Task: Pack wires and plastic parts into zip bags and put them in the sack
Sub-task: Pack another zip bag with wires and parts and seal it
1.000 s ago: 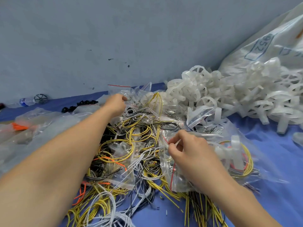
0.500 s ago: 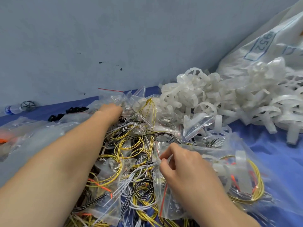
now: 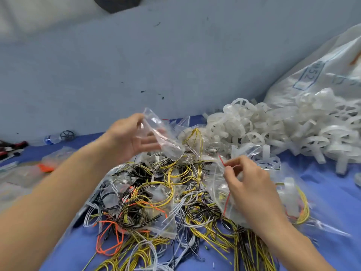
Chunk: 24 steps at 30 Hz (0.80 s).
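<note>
My left hand (image 3: 129, 138) holds a clear zip bag (image 3: 162, 137) lifted above the wire pile, thumb on its top edge and fingers behind it. My right hand (image 3: 248, 184) pinches the red-striped mouth of another clear zip bag (image 3: 220, 184) that lies on the pile. Yellow, black, white and orange wires (image 3: 156, 192) lie tangled on the blue cloth with several loose bags among them. A heap of white plastic parts (image 3: 273, 130) lies at the back right. The white sack (image 3: 322, 75) leans behind that heap.
A grey-blue wall rises right behind the pile. At the left lie more clear bags (image 3: 23, 173), an orange wire bundle (image 3: 46, 167), a small bottle (image 3: 51, 138) and a dark wheel part (image 3: 67, 134). A filled bag (image 3: 293, 196) with yellow wires lies at the right.
My left hand has come up out of the pile with a clear zip bag. My right hand keeps pinching the other bag's mouth. The view has tilted upward.
</note>
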### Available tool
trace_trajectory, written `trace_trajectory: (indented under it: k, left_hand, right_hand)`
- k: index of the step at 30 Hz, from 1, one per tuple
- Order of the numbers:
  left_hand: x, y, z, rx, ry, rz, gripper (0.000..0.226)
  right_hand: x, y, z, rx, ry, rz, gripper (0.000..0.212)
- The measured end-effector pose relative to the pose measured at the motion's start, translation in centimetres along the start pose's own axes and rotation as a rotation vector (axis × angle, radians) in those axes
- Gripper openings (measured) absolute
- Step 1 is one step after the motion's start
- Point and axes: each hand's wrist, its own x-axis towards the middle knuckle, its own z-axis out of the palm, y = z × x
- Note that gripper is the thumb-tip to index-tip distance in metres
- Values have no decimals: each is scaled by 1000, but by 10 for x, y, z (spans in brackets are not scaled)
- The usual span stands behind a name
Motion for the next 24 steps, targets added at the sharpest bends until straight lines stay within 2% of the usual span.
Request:
trace_trajectory:
  k: [3,5,8,11,19,24]
  left_hand:
    - [-56,-40,10,-252,-40,-139,22]
    - [-78,-59,23,-379,-60,-164,21]
    - [-86,-69,40,-548,-192,-148,35]
    - [-80,-70,53,-651,-246,-138,49]
    - [-72,-97,94,-646,-225,-102,52]
    - [-75,-101,104,-577,-157,-71,43]
  right_hand:
    - [-5,1,-9,73,34,12,7]
    - [-6,3,-15,90,5,14,6]
    - [-8,3,-24,90,-37,19,6]
    - [-8,5,-26,68,-40,20,8]
    - [-7,11,-31,58,36,53,7]
    - [-5,8,-34,86,101,80,8]
